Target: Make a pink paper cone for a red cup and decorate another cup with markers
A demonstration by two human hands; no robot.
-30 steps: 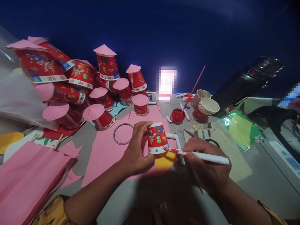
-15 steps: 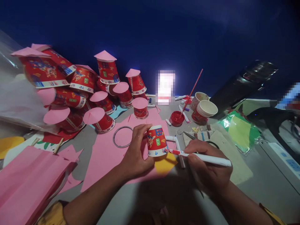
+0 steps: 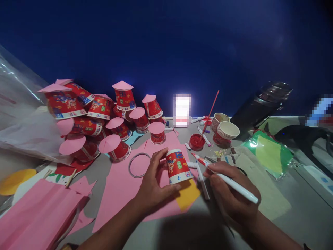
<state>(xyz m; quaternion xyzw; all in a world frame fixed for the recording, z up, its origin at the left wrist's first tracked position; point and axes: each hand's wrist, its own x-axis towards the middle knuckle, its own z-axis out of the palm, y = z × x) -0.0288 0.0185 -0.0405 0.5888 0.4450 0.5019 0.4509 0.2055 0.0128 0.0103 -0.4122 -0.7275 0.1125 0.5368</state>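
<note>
My left hand [image 3: 153, 184] holds a red paper cup [image 3: 179, 166] upside down, its white rim with small blue and red marks at the bottom. The fingers sit behind the cup and the thumb near its rim. In my right hand [image 3: 234, 187] is a white marker [image 3: 234, 184] with a red tip, pointing up and left. The tip is just right of the cup, apart from it. Beneath the cup lie pink paper [image 3: 122, 198] and a yellow piece [image 3: 187, 196].
Red cups with pink cone tops [image 3: 121, 129] are piled at the left. Behind the hands stand a red paint pot [image 3: 197, 142] with a brush, stacked cups [image 3: 228, 130] and a black flask [image 3: 260, 104]. A grey ring [image 3: 130, 166] lies on the pink paper.
The marker tip has come away from the cup's rim and now points more upward. The cup has tilted slightly, and my left thumb has shifted along it. The whole view has shifted too.
</note>
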